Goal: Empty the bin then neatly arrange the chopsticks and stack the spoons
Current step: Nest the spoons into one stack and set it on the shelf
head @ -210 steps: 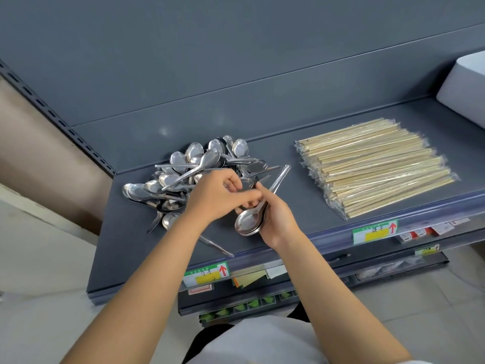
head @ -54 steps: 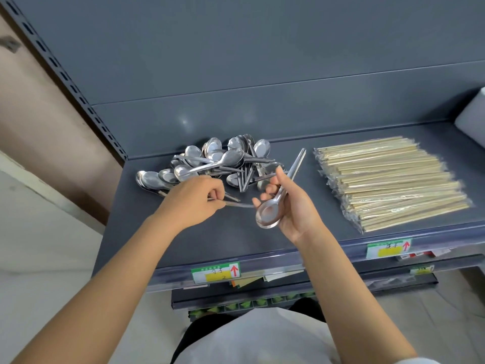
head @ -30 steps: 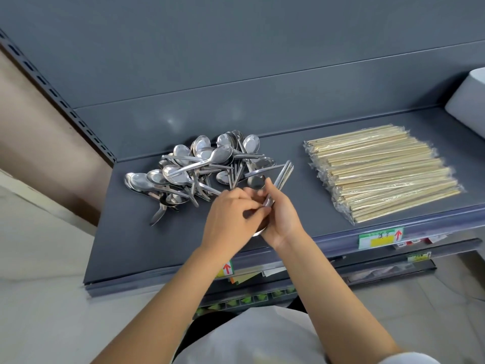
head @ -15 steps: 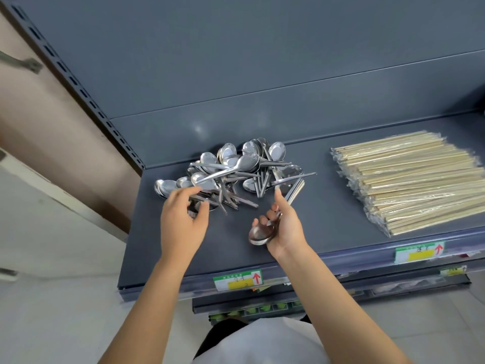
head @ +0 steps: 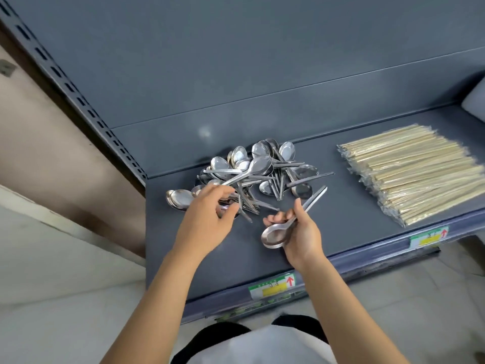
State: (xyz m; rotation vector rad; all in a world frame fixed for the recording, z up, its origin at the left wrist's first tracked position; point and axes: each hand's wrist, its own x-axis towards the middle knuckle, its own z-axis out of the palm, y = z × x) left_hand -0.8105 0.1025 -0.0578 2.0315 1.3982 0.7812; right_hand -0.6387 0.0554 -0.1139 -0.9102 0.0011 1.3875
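On the shelf (head: 341,240), the pile of spoons (head: 257,172) lies just behind both hands, with the left hand (head: 207,219) at its near left edge. The right hand (head: 301,232) holds a stack of spoons (head: 274,233) in front of the pile. The chopsticks (head: 414,174) lie well right of it.

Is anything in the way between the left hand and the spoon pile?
No, nothing visible. The left hand is right at the near edge of the jumbled pile of shiny metal spoons on the grey shelf; whether it holds one is unclear.
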